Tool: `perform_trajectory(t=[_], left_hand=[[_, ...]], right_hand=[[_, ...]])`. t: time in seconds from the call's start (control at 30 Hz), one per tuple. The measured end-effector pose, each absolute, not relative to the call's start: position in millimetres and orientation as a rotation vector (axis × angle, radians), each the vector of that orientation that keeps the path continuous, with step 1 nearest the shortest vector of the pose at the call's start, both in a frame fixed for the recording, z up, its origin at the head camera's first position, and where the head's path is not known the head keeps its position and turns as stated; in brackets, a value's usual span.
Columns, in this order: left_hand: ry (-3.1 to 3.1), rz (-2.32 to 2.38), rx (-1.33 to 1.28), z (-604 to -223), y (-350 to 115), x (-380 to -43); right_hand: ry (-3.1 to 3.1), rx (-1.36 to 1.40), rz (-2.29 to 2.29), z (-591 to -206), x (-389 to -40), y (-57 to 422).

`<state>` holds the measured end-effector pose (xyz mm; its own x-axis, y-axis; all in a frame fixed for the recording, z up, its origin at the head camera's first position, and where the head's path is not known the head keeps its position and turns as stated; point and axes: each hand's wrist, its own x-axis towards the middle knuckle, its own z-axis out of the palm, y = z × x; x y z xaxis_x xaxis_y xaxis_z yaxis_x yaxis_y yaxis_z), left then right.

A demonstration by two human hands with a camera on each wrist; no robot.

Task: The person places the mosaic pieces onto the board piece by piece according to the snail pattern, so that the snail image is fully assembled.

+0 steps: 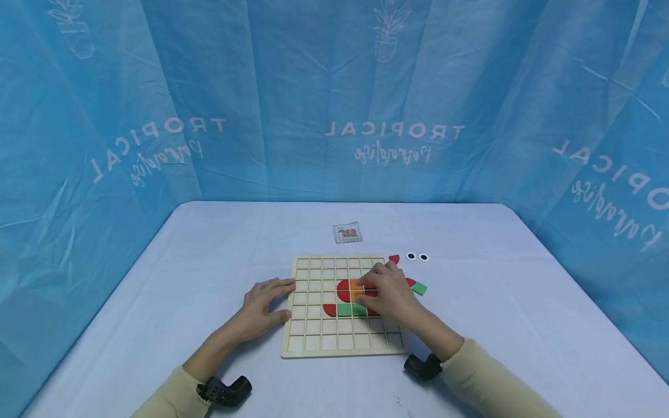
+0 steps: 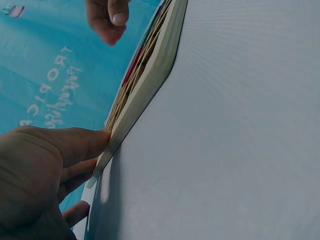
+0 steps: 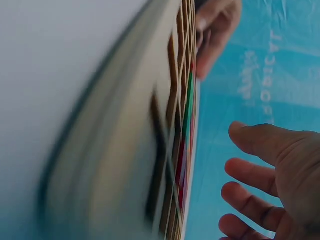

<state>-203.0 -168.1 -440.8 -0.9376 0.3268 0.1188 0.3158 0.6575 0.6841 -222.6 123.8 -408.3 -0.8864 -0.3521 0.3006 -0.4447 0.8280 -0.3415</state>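
Note:
A wooden grid board (image 1: 313, 342) lies on the table between both hands. Along its left edge rests my left hand (image 1: 263, 307), its thumb and fingers extended; in the left wrist view the thumb (image 2: 87, 145) touches the rim. My right hand (image 1: 389, 293) is over the board's right half, fingers apart, with nothing seen between them in the right wrist view. Its fingertips are by the orange pieces (image 1: 357, 284), beside rounded red pieces (image 1: 343, 291). A lower row has green squares (image 1: 351, 310) and a red quarter-round piece (image 1: 330, 310). The right hand partly hides the pieces there.
A small pattern card (image 1: 347, 232) lies behind the board. Two white eye discs (image 1: 411, 256) and a red piece (image 1: 394, 258) are at the back right. A green square (image 1: 419, 288) lies beside the right hand, next to another red piece (image 1: 410, 282). A blue curtain (image 1: 313, 75) hangs behind.

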Motion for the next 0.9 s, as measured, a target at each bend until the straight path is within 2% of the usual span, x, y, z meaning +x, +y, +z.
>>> perform_trajectory(t=[0.47,0.9], left_hand=[[2.851,1.161,0.552,-440.1,-167.9,-202.8],[2.848,1.164,0.553,-440.9,-168.2,-203.3]], right_hand=[[-2.878,0.246,0.560,-415.1,-230.1,208.6],[-2.971,0.142,0.549,-427.7,-236.9,235.6]])
